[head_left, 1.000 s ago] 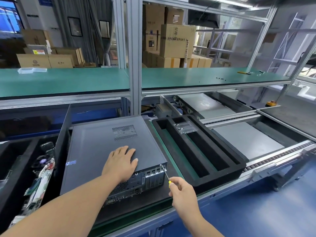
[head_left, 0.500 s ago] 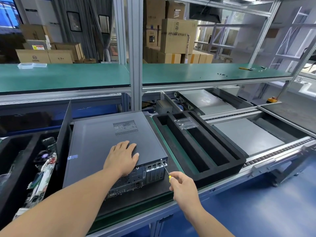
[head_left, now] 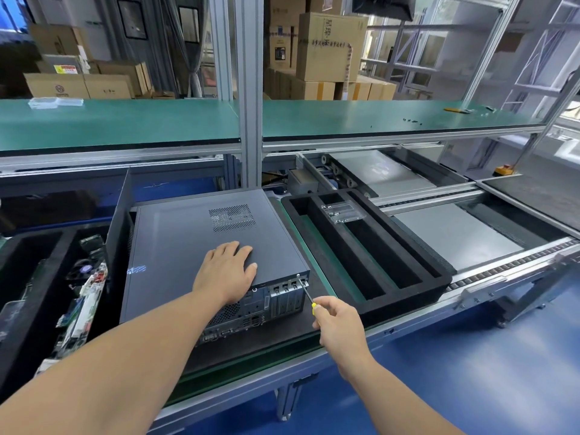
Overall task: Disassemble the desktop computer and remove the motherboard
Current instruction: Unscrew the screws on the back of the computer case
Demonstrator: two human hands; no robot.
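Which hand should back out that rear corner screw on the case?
Right. The right hand grips the screwdriver, its tip at the screw on the rear corner. The left hand lies flat on the computer case, steadying it.

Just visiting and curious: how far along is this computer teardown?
Barely begun. Done: nothing that shows; the computer case is closed, its top panel on. In hand: the left hand presses flat on the case while the right hand holds a screwdriver with its tip at a screw on the rear corner. Left: opening the case and taking out the motherboard.
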